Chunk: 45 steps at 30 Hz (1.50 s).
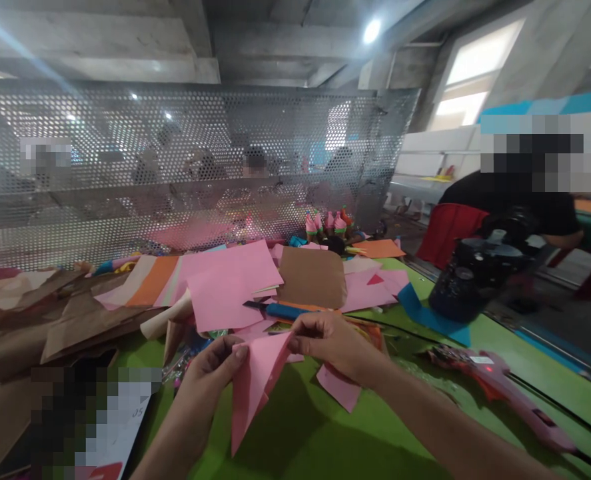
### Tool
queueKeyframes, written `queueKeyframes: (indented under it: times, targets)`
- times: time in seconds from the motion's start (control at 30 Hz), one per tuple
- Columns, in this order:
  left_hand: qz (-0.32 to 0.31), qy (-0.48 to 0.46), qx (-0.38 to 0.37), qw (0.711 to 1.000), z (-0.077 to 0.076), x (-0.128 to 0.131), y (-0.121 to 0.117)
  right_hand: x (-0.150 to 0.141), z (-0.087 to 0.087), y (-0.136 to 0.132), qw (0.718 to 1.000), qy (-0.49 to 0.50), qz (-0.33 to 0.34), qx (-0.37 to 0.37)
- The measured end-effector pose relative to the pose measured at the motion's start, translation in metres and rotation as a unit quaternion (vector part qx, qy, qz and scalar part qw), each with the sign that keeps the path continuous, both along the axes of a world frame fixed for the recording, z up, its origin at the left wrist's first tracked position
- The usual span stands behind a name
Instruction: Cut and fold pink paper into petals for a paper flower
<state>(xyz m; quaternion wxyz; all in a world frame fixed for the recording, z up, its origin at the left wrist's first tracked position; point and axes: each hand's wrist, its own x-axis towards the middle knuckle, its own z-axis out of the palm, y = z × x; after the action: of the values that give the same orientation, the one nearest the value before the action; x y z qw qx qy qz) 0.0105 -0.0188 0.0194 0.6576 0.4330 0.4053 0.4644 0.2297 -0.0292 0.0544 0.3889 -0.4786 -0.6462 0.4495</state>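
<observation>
A folded piece of pink paper [258, 377] hangs point-down between my two hands, above the green table. My left hand [216, 365] pinches its upper left corner between thumb and fingers. At the upper right corner, my right hand [328, 343] grips the same paper, fingers closed. Just beyond my hands lies a blue utility knife [288, 311] with a dark blade. A small pink paper scrap [339, 388] rests on the table under my right wrist. Larger pink sheets [220, 297] lie stacked behind the knife.
A pink glue gun [510, 387] with a cord lies at right. Brown paper [311, 277] and orange sheets spread across the back. Small pink-topped figures [340, 223] stand near the perforated metal screen [185, 173]. A dark bin [468, 280] stands beyond the table, near a seated person.
</observation>
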Motion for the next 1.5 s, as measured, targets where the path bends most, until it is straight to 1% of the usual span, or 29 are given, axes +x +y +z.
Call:
queueKeyframes:
  times: [0.07, 0.2, 0.3, 0.37, 0.43, 0.5, 0.57, 0.63, 0.73, 0.8, 0.87, 0.93, 1.03, 1.13, 1.27, 1.4, 1.43, 1.5]
  targets:
    - [-0.008, 0.000, 0.003, 1.000, 0.000, 0.000, 0.000, -0.001, 0.000, 0.000, 1.000, -0.002, -0.010, 0.003]
    - [-0.017, 0.007, 0.016, 1.000, 0.005, 0.001, -0.002, -0.002, 0.005, 0.000, 1.000, 0.006, -0.005, 0.004]
    - [-0.019, 0.019, 0.033, 0.999, 0.008, 0.001, -0.002, -0.003, 0.007, 0.000, 1.000, -0.009, -0.013, 0.014]
    - [-0.008, 0.029, 0.043, 0.999, 0.008, 0.001, -0.001, -0.003, 0.007, -0.001, 0.999, -0.005, -0.028, 0.030]
    - [0.018, 0.044, 0.059, 0.997, 0.005, 0.003, 0.000, -0.003, 0.007, -0.002, 0.996, 0.001, -0.058, 0.065]
    - [0.051, 0.065, 0.090, 0.993, 0.002, 0.004, 0.001, -0.004, 0.008, -0.004, 0.990, -0.003, -0.090, 0.109]
    - [0.071, 0.084, 0.127, 0.986, -0.001, 0.007, 0.001, -0.006, 0.008, -0.007, 0.987, -0.016, -0.096, 0.127]
    - [0.067, 0.094, 0.149, 0.982, -0.004, 0.009, 0.001, -0.011, 0.006, -0.009, 0.990, -0.023, -0.078, 0.113]
    - [0.038, 0.083, 0.147, 0.985, -0.007, 0.010, 0.001, -0.018, -0.001, -0.010, 0.992, -0.030, -0.060, 0.108]
    - [0.022, 0.057, 0.127, 0.990, -0.008, 0.011, 0.001, -0.021, -0.006, -0.008, 0.992, 0.000, -0.054, 0.116]
    - [0.022, 0.024, 0.105, 0.994, -0.009, 0.013, 0.001, -0.022, -0.008, -0.007, 0.992, 0.047, -0.051, 0.104]
    - [0.040, 0.003, 0.092, 0.995, -0.009, 0.015, 0.000, -0.021, -0.010, -0.005, 0.992, 0.067, -0.059, 0.089]
    - [0.067, -0.004, 0.097, 0.993, -0.008, 0.017, -0.002, -0.020, -0.012, -0.003, 0.991, 0.055, -0.082, 0.094]
    - [0.061, 0.015, 0.124, 0.990, -0.007, 0.018, -0.003, -0.020, -0.015, -0.003, 0.988, 0.068, -0.108, 0.082]
    - [0.063, 0.046, 0.165, 0.983, -0.006, 0.016, -0.004, -0.022, -0.019, -0.002, 0.983, 0.133, -0.126, 0.030]
    - [0.066, 0.055, 0.167, 0.982, -0.004, 0.015, -0.003, -0.024, -0.020, -0.001, 0.971, 0.169, -0.169, 0.002]
    - [0.069, 0.056, 0.166, 0.982, -0.003, 0.015, -0.003, -0.024, -0.020, -0.001, 0.970, 0.175, -0.169, -0.006]
    - [0.076, 0.067, 0.173, 0.980, -0.003, 0.015, -0.003, -0.025, -0.020, 0.000, 0.971, 0.189, -0.139, -0.030]
